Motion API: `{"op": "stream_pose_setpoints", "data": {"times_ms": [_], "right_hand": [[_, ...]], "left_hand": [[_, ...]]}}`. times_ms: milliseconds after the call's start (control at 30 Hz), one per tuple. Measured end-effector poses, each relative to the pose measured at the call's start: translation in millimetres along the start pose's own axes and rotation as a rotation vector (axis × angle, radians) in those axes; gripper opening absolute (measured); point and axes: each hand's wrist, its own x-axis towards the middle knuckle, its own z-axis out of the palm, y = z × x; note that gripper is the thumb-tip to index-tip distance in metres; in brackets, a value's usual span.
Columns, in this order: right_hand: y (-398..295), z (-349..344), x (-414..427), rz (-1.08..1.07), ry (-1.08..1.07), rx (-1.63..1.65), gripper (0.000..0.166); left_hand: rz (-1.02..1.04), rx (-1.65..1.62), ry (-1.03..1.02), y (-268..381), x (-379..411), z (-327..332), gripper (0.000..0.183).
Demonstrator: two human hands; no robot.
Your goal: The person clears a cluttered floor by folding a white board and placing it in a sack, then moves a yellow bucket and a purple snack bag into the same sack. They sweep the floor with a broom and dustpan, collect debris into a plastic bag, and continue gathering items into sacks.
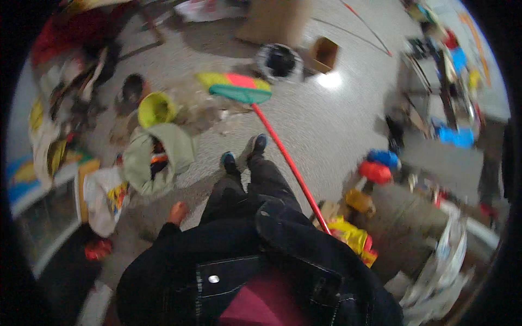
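My left hand hangs beside my left thigh, below a dark sleeve. It is small and blurred, with no object visible in it; how far the fingers are closed is unclear. My right hand is out of view, behind my dark jacket. A broom slants away in front of me, its red handle passing out of sight at the right side of the jacket. Its green head carries yellow and red bristles, at the far end. Left of the head, light-coloured litter is scattered on the floor.
Left stand a yellow-green bucket and an open pale green sack. Ahead are a white-rimmed bin, an open cardboard box and a thin stick. Bags and clutter line the right, including a red bundle.
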Motion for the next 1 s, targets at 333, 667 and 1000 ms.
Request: {"op": "stream_pose_setpoints", "data": {"times_ms": [333, 667, 1000], "right_hand": [[62, 27, -60, 0.206, 0.345, -0.255, 0.029], [260, 29, 16, 0.318, 0.558, 0.032, 0.026], [396, 49, 48, 0.64, 0.324, 0.046, 0.027]], "left_hand": [[-0.066, 0.031, -0.021, 42, 8, 69, 0.033], [-0.072, 0.716, -0.297, 82, -69, 200, 0.029], [-0.052, 1.004, -0.181, 108, -71, 316, 0.03]]}}
